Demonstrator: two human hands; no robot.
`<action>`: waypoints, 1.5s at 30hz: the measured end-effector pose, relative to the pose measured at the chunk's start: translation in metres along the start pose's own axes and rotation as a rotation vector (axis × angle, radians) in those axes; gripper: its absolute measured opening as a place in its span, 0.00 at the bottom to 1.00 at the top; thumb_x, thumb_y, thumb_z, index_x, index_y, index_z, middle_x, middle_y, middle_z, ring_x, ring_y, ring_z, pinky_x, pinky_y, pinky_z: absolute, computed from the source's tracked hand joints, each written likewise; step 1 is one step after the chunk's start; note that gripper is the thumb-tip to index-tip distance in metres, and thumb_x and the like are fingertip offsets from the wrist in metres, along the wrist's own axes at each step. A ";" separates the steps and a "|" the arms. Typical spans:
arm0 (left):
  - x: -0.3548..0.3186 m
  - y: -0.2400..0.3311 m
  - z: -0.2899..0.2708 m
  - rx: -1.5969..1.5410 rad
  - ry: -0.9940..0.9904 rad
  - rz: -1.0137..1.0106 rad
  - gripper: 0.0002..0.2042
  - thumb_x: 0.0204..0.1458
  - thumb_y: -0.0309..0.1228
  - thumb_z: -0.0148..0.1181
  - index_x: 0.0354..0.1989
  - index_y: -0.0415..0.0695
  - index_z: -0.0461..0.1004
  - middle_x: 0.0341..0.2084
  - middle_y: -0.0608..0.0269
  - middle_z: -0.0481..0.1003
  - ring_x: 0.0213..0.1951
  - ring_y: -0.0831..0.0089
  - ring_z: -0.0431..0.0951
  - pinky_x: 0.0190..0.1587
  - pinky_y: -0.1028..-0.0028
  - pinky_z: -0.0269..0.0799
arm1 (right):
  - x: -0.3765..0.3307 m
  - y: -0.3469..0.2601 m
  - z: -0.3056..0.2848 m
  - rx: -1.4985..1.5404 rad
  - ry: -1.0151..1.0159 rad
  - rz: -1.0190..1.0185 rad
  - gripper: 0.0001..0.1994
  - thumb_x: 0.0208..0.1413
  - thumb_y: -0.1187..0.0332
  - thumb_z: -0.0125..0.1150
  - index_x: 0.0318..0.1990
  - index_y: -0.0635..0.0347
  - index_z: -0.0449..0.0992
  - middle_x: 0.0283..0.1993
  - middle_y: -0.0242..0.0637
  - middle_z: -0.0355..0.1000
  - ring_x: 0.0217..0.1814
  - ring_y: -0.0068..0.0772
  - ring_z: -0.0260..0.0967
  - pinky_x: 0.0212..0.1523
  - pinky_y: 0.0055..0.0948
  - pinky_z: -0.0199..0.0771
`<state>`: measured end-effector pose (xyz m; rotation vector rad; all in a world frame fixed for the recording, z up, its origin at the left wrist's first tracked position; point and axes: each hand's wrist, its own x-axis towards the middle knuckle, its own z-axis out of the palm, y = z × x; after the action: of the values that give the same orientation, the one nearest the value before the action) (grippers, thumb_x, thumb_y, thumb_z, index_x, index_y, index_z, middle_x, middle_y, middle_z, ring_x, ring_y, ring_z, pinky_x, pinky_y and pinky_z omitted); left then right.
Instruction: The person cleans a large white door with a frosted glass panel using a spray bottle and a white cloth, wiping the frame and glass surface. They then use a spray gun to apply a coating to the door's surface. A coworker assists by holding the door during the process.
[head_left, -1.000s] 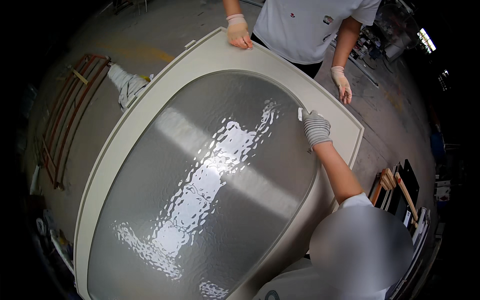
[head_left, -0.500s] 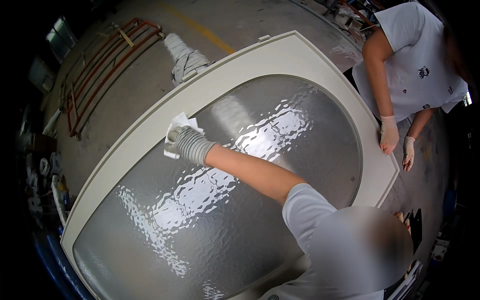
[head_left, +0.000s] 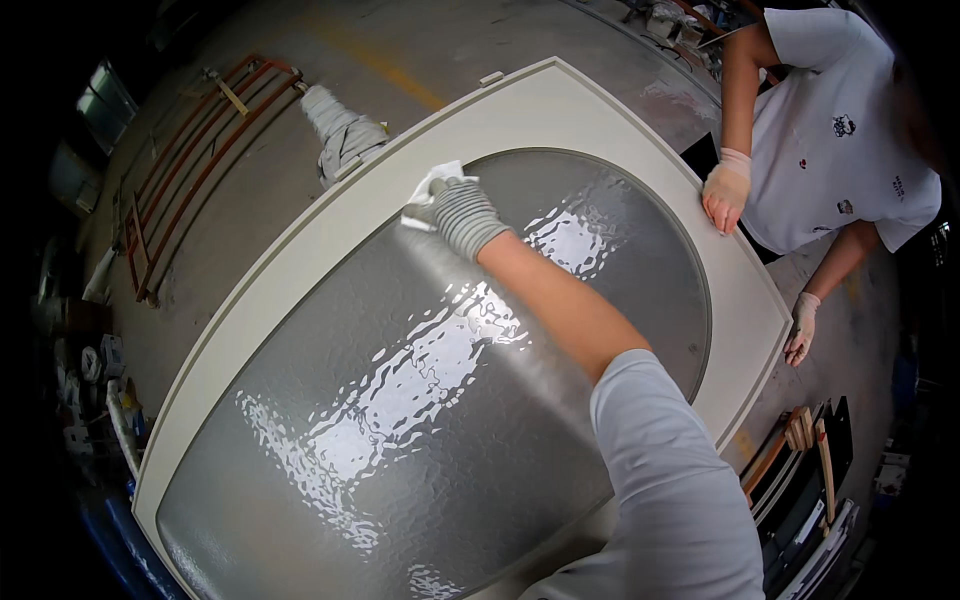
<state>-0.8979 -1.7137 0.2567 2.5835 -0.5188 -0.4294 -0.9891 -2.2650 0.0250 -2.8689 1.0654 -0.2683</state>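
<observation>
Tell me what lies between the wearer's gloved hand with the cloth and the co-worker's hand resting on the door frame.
In the head view, only textured glass pane and cream door frame separate the right hand, holding a white cloth, from the co-worker's hand.

You get bright, even overhead light; strong white glare ripples across the textured glass pane [head_left: 420, 400]. Fisheye bends the cream door frame [head_left: 300, 250] and darkens the corners to black; focus stays sharp centrally

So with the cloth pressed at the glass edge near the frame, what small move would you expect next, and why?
Probably a short wipe along the curved seam. The right hand, gloved, presses a white cloth where the textured glass meets the pale door frame, and more seam runs on either side. The left hand is out of view.
</observation>
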 end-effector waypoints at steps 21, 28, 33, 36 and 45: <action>-0.021 0.002 0.020 -0.215 -0.088 0.545 0.19 0.51 0.27 0.54 0.52 0.36 0.64 0.44 0.50 0.70 0.42 0.64 0.69 0.46 0.69 0.67 | -0.386 -0.035 -0.111 -0.106 -0.788 0.684 0.10 0.50 0.71 0.55 0.38 0.59 0.79 0.40 0.45 0.76 0.43 0.43 0.75 0.36 0.40 0.76; -0.036 -0.024 0.008 -0.398 -0.138 0.710 0.19 0.48 0.27 0.56 0.51 0.36 0.66 0.43 0.51 0.71 0.42 0.64 0.70 0.46 0.68 0.67 | -0.379 -0.205 -0.049 0.053 -0.893 0.350 0.16 0.32 0.68 0.69 0.35 0.55 0.82 0.38 0.37 0.78 0.39 0.40 0.75 0.31 0.44 0.75; -0.058 -0.037 -0.004 -0.503 -0.210 0.788 0.19 0.47 0.26 0.57 0.50 0.36 0.68 0.42 0.52 0.72 0.41 0.65 0.70 0.46 0.68 0.68 | -0.389 -0.326 -0.005 -0.061 -0.872 0.004 0.15 0.38 0.68 0.64 0.38 0.57 0.81 0.39 0.38 0.77 0.39 0.39 0.74 0.29 0.45 0.74; -0.060 -0.062 -0.020 -0.555 -0.201 0.786 0.20 0.46 0.26 0.57 0.49 0.36 0.68 0.42 0.53 0.73 0.41 0.65 0.71 0.46 0.68 0.68 | -0.399 -0.341 -0.021 0.292 -0.720 -0.146 0.16 0.48 0.66 0.55 0.45 0.59 0.76 0.39 0.41 0.75 0.39 0.39 0.74 0.30 0.43 0.76; -0.021 -0.116 -0.003 -0.661 -0.110 0.811 0.22 0.46 0.25 0.61 0.52 0.38 0.68 0.45 0.56 0.73 0.43 0.72 0.72 0.47 0.72 0.68 | -0.442 -0.328 -0.116 2.273 -0.178 0.451 0.24 0.52 0.60 0.62 0.55 0.62 0.68 0.49 0.36 0.71 0.52 0.27 0.69 0.54 0.28 0.69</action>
<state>-0.8823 -1.6080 0.2059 1.5598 -1.1612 -0.3638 -1.1296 -1.7288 0.1184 -0.5899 0.4634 -0.5690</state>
